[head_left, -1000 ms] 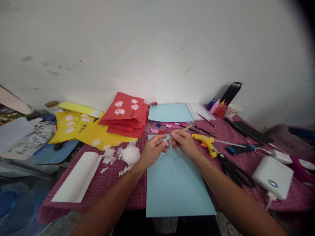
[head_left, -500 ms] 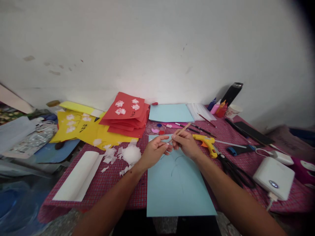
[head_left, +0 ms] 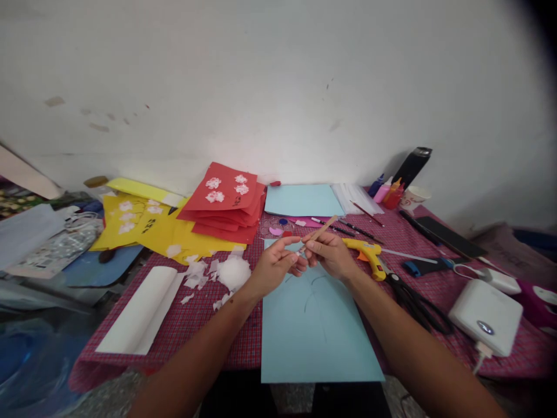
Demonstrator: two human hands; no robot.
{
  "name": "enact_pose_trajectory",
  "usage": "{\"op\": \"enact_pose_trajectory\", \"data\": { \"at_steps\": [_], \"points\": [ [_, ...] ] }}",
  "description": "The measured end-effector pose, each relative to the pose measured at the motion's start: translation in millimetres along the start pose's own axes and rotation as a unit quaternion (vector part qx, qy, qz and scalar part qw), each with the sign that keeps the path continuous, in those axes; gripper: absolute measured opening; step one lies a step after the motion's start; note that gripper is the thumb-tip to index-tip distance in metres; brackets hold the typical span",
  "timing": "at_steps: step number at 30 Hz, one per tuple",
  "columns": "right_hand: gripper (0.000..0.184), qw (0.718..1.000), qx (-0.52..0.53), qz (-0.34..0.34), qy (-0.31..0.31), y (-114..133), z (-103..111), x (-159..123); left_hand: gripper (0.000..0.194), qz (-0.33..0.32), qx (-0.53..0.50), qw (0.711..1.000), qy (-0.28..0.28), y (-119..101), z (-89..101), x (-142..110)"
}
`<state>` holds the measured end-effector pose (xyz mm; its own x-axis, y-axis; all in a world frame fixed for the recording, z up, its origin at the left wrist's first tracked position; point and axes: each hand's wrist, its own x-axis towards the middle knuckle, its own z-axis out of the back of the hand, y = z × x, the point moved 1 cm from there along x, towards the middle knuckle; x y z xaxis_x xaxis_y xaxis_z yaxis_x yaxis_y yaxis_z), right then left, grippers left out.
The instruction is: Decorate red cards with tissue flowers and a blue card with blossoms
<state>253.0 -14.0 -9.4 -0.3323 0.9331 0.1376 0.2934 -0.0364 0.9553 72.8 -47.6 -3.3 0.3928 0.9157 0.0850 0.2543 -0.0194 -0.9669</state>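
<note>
My left hand point(head_left: 275, 266) is closed in a pinch on a small white paper piece point(head_left: 299, 253), partly hidden by the fingers. Touching or almost touching it, my right hand point(head_left: 331, 255) grips a flat wooden stick point(head_left: 326, 226), whose far end points up and right. Both hands are above a light blue sheet point(head_left: 313, 348) with a few faint dark curved lines drawn on it. Torn white paper bits point(head_left: 196, 274) lie left of my left hand, beside a white round pile point(head_left: 234, 273).
A yellow glue gun point(head_left: 368, 253), black scissors point(head_left: 415, 305) and a white power box point(head_left: 487, 316) lie right. Red sheets point(head_left: 217, 197) and yellow sheets point(head_left: 161, 232) with pale flowers are stacked back left. Light blue paper point(head_left: 304, 200) and paint bottles point(head_left: 394, 194) stand along the wall.
My hands have come slightly closer together, the right fingers now by the white piece. The whole view has shifted a little; the table's things stay put.
</note>
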Motion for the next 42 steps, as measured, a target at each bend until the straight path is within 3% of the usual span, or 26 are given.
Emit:
{"op": "enact_pose_trajectory", "data": {
  "at_steps": [11,17,30,42],
  "points": [
    [0.026,0.999,-0.028,0.017,-0.021,3,-9,-1,0.046,-0.035,0.067,0.997,0.012,2,-4.9,-3],
    [0.023,1.000,-0.019,0.004,-0.018,1,-10,-2,0.054,-0.042,0.081,0.995,0.032,-1,-3.4,-4],
    [0.029,0.997,-0.070,0.021,-0.030,1,-9,-1,0.052,-0.020,0.083,0.996,0.010,5,-0.3,1],
    [0.027,0.996,-0.010,0.006,-0.083,-5,-13,2,0.056,-0.003,0.075,0.997,0.030,7,2.0,4]
  ]
}}
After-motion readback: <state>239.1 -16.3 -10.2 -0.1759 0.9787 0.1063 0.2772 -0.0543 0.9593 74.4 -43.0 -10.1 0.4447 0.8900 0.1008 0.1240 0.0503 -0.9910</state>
